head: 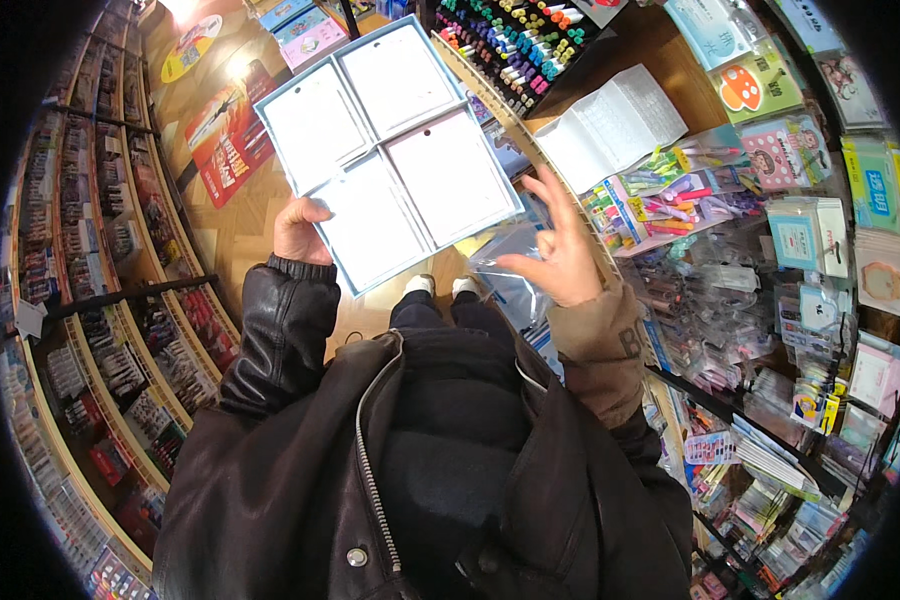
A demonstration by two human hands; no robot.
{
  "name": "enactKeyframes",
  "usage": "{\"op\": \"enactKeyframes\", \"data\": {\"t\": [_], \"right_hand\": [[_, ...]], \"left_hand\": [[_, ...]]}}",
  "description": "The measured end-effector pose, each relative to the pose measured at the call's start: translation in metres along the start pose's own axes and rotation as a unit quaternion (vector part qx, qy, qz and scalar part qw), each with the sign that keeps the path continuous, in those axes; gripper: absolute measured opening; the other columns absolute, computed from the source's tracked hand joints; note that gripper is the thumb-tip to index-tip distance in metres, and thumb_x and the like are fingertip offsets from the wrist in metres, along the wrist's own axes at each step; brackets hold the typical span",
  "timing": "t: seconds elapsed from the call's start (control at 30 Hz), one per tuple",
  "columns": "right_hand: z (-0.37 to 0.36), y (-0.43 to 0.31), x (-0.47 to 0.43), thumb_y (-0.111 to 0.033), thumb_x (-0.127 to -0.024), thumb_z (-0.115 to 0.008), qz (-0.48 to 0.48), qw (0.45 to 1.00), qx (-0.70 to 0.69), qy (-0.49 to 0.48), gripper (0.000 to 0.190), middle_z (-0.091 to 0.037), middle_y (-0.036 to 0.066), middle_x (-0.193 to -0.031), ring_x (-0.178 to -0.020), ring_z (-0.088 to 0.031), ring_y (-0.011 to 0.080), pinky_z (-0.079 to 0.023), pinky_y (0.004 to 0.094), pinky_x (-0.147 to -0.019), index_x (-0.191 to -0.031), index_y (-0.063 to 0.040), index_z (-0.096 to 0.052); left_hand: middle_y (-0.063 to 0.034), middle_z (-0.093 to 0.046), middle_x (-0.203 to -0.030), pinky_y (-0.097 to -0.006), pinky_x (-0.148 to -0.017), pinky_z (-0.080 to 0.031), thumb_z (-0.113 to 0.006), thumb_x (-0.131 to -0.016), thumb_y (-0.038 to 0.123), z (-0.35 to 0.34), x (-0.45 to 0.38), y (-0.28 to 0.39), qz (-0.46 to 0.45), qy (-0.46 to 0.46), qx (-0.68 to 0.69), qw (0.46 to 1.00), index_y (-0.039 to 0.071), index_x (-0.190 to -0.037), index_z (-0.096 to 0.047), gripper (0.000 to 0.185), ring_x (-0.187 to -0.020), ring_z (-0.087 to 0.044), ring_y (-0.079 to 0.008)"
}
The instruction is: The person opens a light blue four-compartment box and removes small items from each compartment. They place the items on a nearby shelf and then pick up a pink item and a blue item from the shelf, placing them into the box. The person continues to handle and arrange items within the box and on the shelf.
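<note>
My left hand (pixel 304 231) grips the lower left edge of a shallow light-blue box (pixel 322 259), thumb on top. Dividers split the box into several compartments, each filled with a stack of white cards or paper; a small dark hole shows in some, such as the upper right stack (pixel 397 67). My right hand (pixel 562 240) is just right of the box, fingers spread, apart from its edge. Transparent plastic film (pixel 514 262) lies behind my right thumb; whether the thumb touches it I cannot tell.
Shelves of packed stationery (pixel 112 247) rise on the left. On the right are a crumpled white paper sheet (pixel 615 124), bagged pens (pixel 667 202) and hanging packets (pixel 795 232). A marker rack (pixel 510 45) stands ahead. A red floor sticker (pixel 229 142) marks the wooden floor (pixel 217 232).
</note>
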State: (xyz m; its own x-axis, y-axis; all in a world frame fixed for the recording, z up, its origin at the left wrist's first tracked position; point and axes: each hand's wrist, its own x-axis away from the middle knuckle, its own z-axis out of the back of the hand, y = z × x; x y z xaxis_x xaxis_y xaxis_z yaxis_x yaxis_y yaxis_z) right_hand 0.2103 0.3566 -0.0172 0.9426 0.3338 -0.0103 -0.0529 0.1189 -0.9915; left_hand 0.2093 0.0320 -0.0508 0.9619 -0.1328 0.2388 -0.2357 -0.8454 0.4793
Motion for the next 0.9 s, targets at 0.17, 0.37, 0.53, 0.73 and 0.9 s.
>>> {"op": "enactKeyframes", "data": {"t": [0.17, 0.37, 0.53, 0.73, 0.9], "right_hand": [[-0.016, 0.004, -0.022, 0.005, -0.065, -0.081, 0.039, 0.996, -0.019, -0.077, 0.09, -0.05, 0.012, -0.131, -0.092, -0.056, 0.0078, -0.049, 0.0228, -0.075, -0.139, -0.008, -0.03], [-0.01, 0.015, -0.021, 0.011, -0.074, -0.073, -0.112, 0.974, -0.087, -0.176, 0.054, -0.046, 0.002, -0.105, -0.106, -0.056, 0.0133, -0.05, 0.0263, -0.086, -0.11, -0.008, -0.038], [-0.022, 0.037, -0.022, 0.002, -0.079, -0.073, -0.069, 0.965, -0.12, -0.224, 0.037, -0.039, -0.003, -0.089, -0.082, -0.045, 0.0048, -0.042, 0.0215, -0.072, -0.099, -0.009, -0.042], [-0.044, 0.056, -0.018, -0.001, -0.081, -0.072, 0.027, 0.997, -0.036, -0.064, 0.038, -0.041, 0.005, -0.075, -0.074, -0.045, 0.0129, -0.04, 0.0246, -0.066, -0.069, -0.006, -0.036], [-0.049, 0.053, -0.02, 0.002, -0.08, -0.071, 0.044, 0.998, 0.009, -0.048, 0.037, -0.059, 0.011, -0.095, -0.078, -0.051, 0.0116, -0.043, 0.0257, -0.069, -0.066, -0.005, -0.037]], "left_hand": [[-0.0264, -0.058, -0.119, -0.0431, -0.095, -0.051, -0.049, -0.06, -0.001, 0.008, 0.013, -0.002, 0.077, -0.013, 0.031, 0.996, -0.012, -0.127, -0.042, 0.069, -0.105, -0.062, -0.0386], [-0.0282, -0.055, -0.124, -0.044, -0.097, -0.049, -0.052, -0.061, 0.002, 0.02, 0.03, 0.002, 0.114, 0.005, 0.049, 0.992, -0.013, -0.129, -0.04, 0.071, -0.108, -0.06, -0.0401], [-0.028, -0.055, -0.124, -0.0441, -0.096, -0.049, -0.053, -0.062, 0.002, 0.032, 0.051, 0.001, 0.106, 0.05, 0.062, 0.991, -0.013, -0.13, -0.04, 0.071, -0.108, -0.06, -0.0401], [-0.0266, -0.054, -0.126, -0.0444, -0.098, -0.048, -0.051, -0.062, 0.002, 0.035, 0.066, 0.0, 0.062, 0.087, 0.044, 0.993, -0.011, -0.132, -0.04, 0.072, -0.112, -0.058, -0.0392], [-0.0254, -0.054, -0.128, -0.0438, -0.101, -0.045, -0.051, -0.062, 0.002, 0.035, 0.069, -0.001, 0.025, 0.112, 0.036, 0.993, -0.009, -0.133, -0.039, 0.072, -0.114, -0.057, -0.0382]]}}
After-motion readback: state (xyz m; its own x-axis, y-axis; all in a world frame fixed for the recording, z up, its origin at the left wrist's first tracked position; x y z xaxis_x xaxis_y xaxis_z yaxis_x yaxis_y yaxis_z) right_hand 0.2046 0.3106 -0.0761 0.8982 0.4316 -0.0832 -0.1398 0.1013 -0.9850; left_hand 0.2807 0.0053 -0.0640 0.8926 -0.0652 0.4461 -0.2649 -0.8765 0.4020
